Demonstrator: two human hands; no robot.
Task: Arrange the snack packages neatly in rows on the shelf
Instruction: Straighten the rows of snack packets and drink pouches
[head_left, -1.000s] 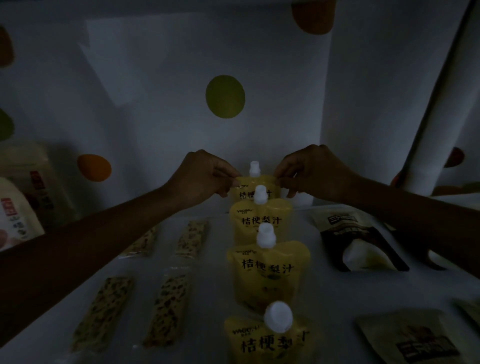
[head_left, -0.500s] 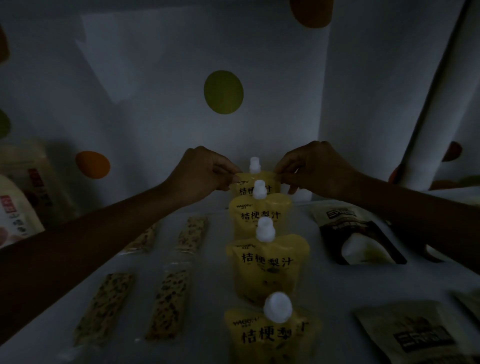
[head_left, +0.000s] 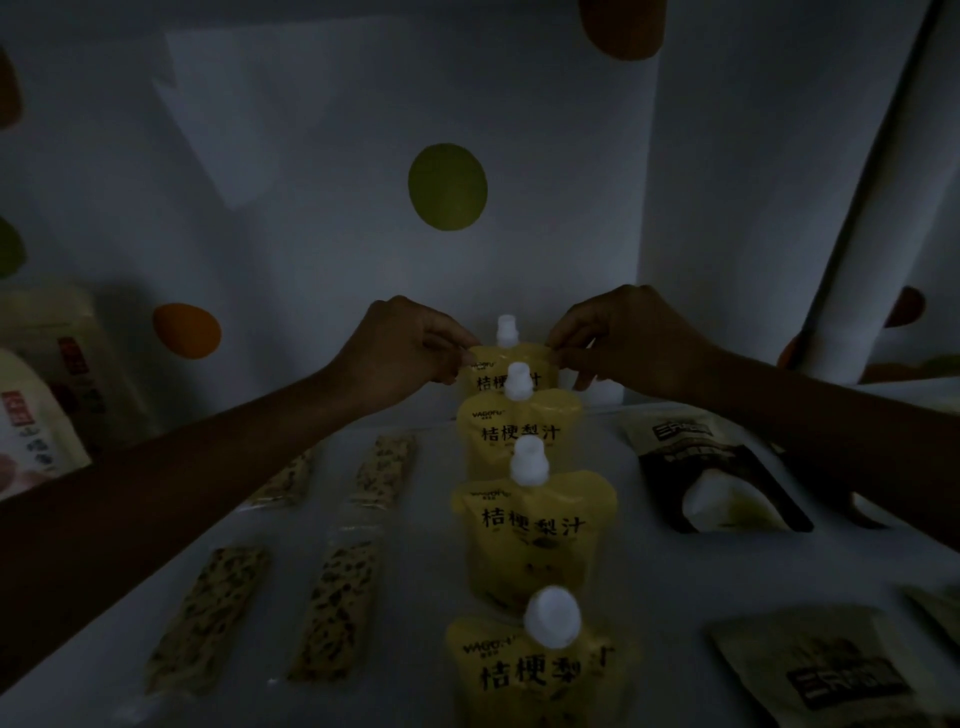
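White shelf (head_left: 426, 582), dim light. Far left: pale upright snack bags (head_left: 36, 415) against the dotted backing. Next, four clear-wrapped seeded bars (head_left: 332, 608) lying flat in two columns. Left hand (head_left: 400, 348) pinched on the top left corner of the rearmost yellow spouted juice pouch (head_left: 506, 364). Centre: four such pouches with white caps standing upright in one front-to-back row, rearmost at the back wall, nearest pouch (head_left: 535, 670) at the front edge. Right hand (head_left: 623, 338) pinched on the same pouch's top right corner. Right of the row: dark flat sachet (head_left: 722, 478) lying down, a beige sachet (head_left: 815, 670) nearer the front.
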